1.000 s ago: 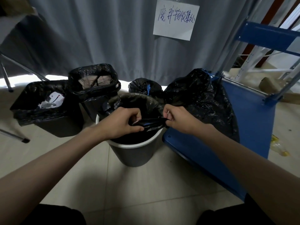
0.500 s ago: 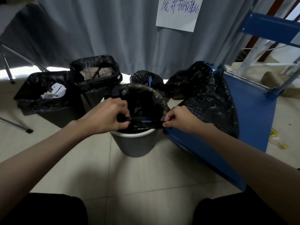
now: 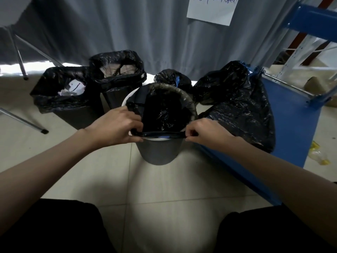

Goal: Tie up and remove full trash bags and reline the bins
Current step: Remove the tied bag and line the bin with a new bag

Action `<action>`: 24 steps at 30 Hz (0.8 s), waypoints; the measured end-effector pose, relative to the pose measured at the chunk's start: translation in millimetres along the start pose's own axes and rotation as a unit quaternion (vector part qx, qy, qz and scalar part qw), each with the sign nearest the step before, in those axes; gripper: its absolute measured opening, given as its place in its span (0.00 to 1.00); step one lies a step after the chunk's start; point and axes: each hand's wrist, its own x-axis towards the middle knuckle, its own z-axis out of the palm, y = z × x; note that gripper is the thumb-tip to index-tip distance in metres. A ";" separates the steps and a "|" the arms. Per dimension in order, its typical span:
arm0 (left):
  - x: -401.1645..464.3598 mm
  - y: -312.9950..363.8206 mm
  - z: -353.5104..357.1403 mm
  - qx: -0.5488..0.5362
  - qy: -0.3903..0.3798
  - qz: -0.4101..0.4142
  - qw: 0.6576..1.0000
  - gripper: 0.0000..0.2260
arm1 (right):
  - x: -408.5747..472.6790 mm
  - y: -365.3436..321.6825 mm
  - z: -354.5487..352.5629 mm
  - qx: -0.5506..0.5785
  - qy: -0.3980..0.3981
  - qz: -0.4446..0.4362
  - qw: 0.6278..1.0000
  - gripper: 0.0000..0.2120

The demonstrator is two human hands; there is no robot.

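Liner hem, pinched between my left hand and right hand, both closed on it, runs taut left-to-right just above the round bin's near rim, with each hand equally near; far rim already covered, tied bags beyond.

black liner | half-fitted, near edge stretched taut | inside round grey bin, upright on floor
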 end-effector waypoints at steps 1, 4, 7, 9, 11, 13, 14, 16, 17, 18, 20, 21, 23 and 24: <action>-2.2 0.1 1.2 -0.002 -0.011 -0.006 1.000 0.14 | 0.1 -0.5 2.5 -0.002 -0.006 -0.005 1.000 0.04; -7.1 3.4 5.9 0.002 0.006 -0.047 0.999 0.21 | -0.9 -6.6 3.0 0.001 -0.036 -0.001 0.999 0.09; -8.3 7.1 11.5 0.000 0.051 -0.099 0.994 0.23 | 0.0 -12.8 -1.0 -0.004 -0.017 0.001 1.000 0.11; -6.0 7.1 12.2 -0.007 0.045 -0.143 0.989 0.21 | 4.1 -17.4 -6.1 -0.006 0.034 -0.001 0.999 0.13; -3.5 4.7 11.2 -0.031 0.019 -0.192 0.981 0.20 | 10.1 -23.1 -11.7 0.015 0.056 -0.012 0.998 0.12; -2.1 -0.3 10.6 -0.068 0.013 -0.232 0.970 0.19 | 17.1 -30.7 -15.2 0.027 0.039 -0.028 0.998 0.09; -2.0 -2.4 10.2 -0.076 0.013 -0.247 0.966 0.20 | 20.4 -34.5 -15.4 0.021 0.022 -0.033 0.999 0.10; -3.3 -4.3 9.8 -0.065 -0.005 -0.270 0.960 0.22 | 26.4 -40.7 -12.6 0.005 -0.005 -0.042 0.999 0.13; -4.3 -4.1 11.0 -0.057 -0.019 -0.285 0.957 0.22 | 28.6 -43.9 -11.2 0.002 -0.008 -0.050 0.999 0.12; -5.4 -3.5 13.2 -0.055 -0.029 -0.306 0.950 0.22 | 30.4 -47.1 -10.3 0.002 -0.010 -0.057 0.998 0.10; -8.3 -3.0 19.4 -0.083 -0.032 -0.369 0.925 0.22 | 34.0 -52.5 -8.5 0.004 -0.014 -0.068 0.998 0.06; -9.5 -3.1 22.7 -0.108 -0.027 -0.407 0.907 0.21 | 35.8 -55.4 -7.7 0.006 -0.015 -0.071 0.997 0.06; -10.5 -3.6 27.6 -0.186 -0.007 -0.479 0.858 0.20 | 38.5 -61.9 -6.5 0.012 -0.017 -0.072 0.997 0.06; -10.5 -4.3 29.6 -0.226 0.007 -0.508 0.831 0.19 | 39.7 -65.2 -5.6 0.011 -0.020 -0.072 0.997 0.06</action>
